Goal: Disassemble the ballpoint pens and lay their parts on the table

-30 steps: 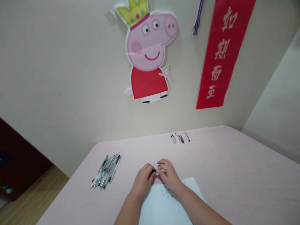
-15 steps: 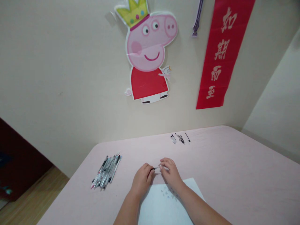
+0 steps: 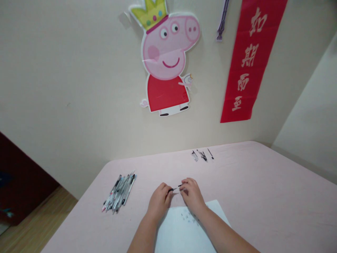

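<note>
Both my hands meet over the pink table [image 3: 263,196], just beyond a white sheet of paper [image 3: 184,232]. My left hand [image 3: 160,201] is closed around one end of a thin black pen part [image 3: 176,187]. My right hand [image 3: 191,195] pinches the other end, fingers curled. The part spans the small gap between the two hands. A bundle of several pens [image 3: 119,192] lies to the left of my left hand.
A few small pen pieces [image 3: 202,154] lie near the table's far edge by the wall. A cartoon pig cutout [image 3: 167,59] and a red banner [image 3: 250,59] hang on the wall. Wooden floor [image 3: 23,232] shows at the lower left.
My hands have drawn slightly apart, and a longer stretch of the thin black part now shows between them. The paper and pens have not moved.
</note>
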Available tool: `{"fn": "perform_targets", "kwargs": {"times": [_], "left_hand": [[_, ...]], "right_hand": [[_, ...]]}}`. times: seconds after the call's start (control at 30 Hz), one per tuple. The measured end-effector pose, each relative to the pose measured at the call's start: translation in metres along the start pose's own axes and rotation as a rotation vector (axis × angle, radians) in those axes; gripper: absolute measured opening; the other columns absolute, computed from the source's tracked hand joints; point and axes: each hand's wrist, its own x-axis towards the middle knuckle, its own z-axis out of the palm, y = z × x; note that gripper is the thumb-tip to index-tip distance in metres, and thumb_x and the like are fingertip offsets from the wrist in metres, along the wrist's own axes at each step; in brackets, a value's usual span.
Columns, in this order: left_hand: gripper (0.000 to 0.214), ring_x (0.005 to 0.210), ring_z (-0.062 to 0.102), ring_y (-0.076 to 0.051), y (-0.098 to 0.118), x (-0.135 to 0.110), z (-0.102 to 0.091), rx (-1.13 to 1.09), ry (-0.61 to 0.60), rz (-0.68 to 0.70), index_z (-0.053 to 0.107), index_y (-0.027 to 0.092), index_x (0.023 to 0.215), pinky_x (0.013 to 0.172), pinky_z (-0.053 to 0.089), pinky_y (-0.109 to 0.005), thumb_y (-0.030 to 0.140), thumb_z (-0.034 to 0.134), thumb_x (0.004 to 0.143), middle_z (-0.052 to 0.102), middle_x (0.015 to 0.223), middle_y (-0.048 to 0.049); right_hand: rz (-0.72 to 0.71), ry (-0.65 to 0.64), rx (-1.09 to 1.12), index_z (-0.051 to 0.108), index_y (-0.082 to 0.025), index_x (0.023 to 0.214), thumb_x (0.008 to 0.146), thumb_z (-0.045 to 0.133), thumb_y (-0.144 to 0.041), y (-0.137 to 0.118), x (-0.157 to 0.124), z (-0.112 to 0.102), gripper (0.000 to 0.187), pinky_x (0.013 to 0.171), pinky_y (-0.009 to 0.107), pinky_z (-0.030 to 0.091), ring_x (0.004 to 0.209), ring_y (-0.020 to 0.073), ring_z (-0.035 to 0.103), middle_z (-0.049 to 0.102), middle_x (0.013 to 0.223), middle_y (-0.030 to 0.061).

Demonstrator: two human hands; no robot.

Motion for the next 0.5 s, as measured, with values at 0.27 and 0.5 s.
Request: {"fn": "perform_targets", "kwargs": {"times": [0.27,0.5], "left_hand": [[0.022,0.085,0.055,-0.018,-0.0024,0.0004,0.0021,0.021,0.012,0.031,0.063,0.020,0.094,0.075,0.043,-0.029,0.026,0.042,0.089,0.058,0.090,-0.0059],[0.019,0.087,0.055,-0.018,0.0009,-0.0002,0.0032,0.014,0.001,0.066,0.063,0.021,0.093,0.076,0.044,-0.029,0.022,0.045,0.087,0.058,0.091,-0.0056]], "right_hand": [[-0.028,-0.002,0.066,0.069,-0.022,0.091,0.067,0.060,-0.010,-0.0007,-0.0012,0.0009,0.028,0.100,0.045,0.037,0.113,0.0265,0.046,0.061,0.107,0.0092],[-0.045,-0.035,0.130,0.069,-0.023,0.073,0.071,0.058,-0.011,-0.0010,-0.0006,0.0029,0.016,0.100,0.045,0.035,0.115,0.0250,0.045,0.065,0.101,0.0067]]}}
